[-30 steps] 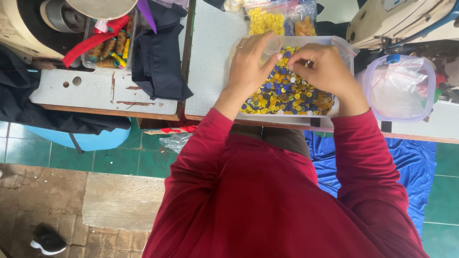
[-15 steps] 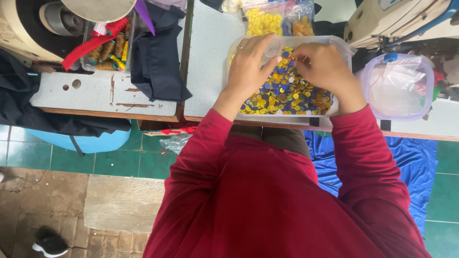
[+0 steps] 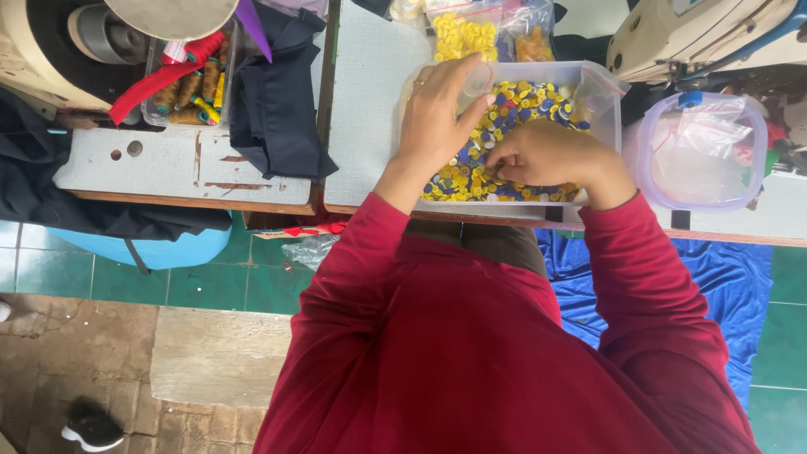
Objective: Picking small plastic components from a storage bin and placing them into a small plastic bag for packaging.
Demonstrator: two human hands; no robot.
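1. Clear tub (image 3: 607, 126) sits on the table (image 3: 366, 126), at its near edge; loose buttons (image 3: 521, 101) fill it.
2. Left hand (image 3: 437, 113) lies over the tub's left half; right hand (image 3: 546, 155) rests in the buttons beside it, nearer the person.
3. Two bagged lots (image 3: 483, 34) lie behind the tub.
4. Lidded container (image 3: 702, 151) stands just right of the tub.
5. Folded cloth (image 3: 277, 109) lies left of the tub; a tray of thread spools (image 3: 189, 88) sits left of the cloth.
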